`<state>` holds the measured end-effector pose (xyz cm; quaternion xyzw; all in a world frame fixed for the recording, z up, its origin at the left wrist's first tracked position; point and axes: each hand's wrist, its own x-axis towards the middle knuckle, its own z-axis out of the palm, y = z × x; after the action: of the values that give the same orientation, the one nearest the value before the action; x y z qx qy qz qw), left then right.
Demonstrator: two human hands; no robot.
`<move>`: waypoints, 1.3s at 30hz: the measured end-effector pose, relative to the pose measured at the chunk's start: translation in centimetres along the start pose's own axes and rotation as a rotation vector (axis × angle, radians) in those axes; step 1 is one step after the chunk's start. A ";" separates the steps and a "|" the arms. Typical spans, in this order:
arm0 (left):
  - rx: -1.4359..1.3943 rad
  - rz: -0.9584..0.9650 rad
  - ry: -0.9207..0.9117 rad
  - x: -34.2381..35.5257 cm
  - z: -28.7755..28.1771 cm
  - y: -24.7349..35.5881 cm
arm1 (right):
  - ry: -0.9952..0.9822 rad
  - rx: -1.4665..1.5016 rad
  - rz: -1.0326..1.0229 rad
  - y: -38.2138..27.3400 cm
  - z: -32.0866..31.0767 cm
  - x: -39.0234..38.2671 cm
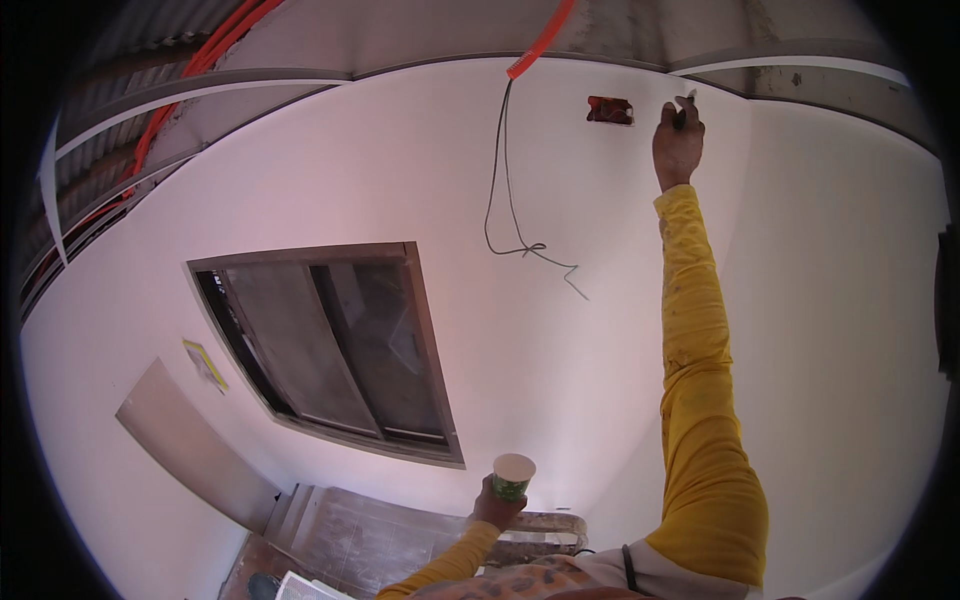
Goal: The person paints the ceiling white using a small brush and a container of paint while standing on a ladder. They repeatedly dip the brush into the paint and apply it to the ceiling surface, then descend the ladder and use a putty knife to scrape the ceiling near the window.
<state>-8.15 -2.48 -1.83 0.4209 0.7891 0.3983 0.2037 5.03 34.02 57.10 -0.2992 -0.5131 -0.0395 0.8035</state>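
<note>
Two hands show, both closed on something. We see the right hand [680, 147] raised high against the wall [580, 330], fingers curled around a dark-handled tool [681, 119], a brush by our guess, pale tip upward; whether it touches the wall we cannot tell. It should be light, stiff in the handle and softer at the tip, so we would grip mid-handle. Low down, the left hand [496, 507] wraps the green-and-white cup [512, 480] below its rim. We judge it light, thin-walled and easily crushed, best held gently around the middle and kept level. The wall looks smooth and pale, with a red box [610, 110] set into it, wires [534, 247] dangling from an orange conduit [541, 40], and a dark-framed window [275, 325].
</note>
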 end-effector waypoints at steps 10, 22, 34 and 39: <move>-0.070 -0.056 0.019 -0.5 -0.2 1.0 | -0.382 -0.228 0.061 -6.5 8.2 -1.8; 0.037 -0.016 0.041 0.1 0.7 -0.5 | -0.274 0.123 0.105 -9.0 5.0 -2.0; 0.019 -0.022 0.017 -0.2 0.6 0.2 | -0.256 -0.039 0.096 -5.5 5.4 -2.8; 0.015 -0.082 0.023 -0.8 -0.1 1.3 | -0.255 -0.017 -0.104 -5.1 5.6 -2.4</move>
<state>-7.18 -2.75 -0.74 0.3850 0.8110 0.3886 0.2075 -2.47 32.18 58.97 -0.2816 -0.6255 -0.0468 0.7261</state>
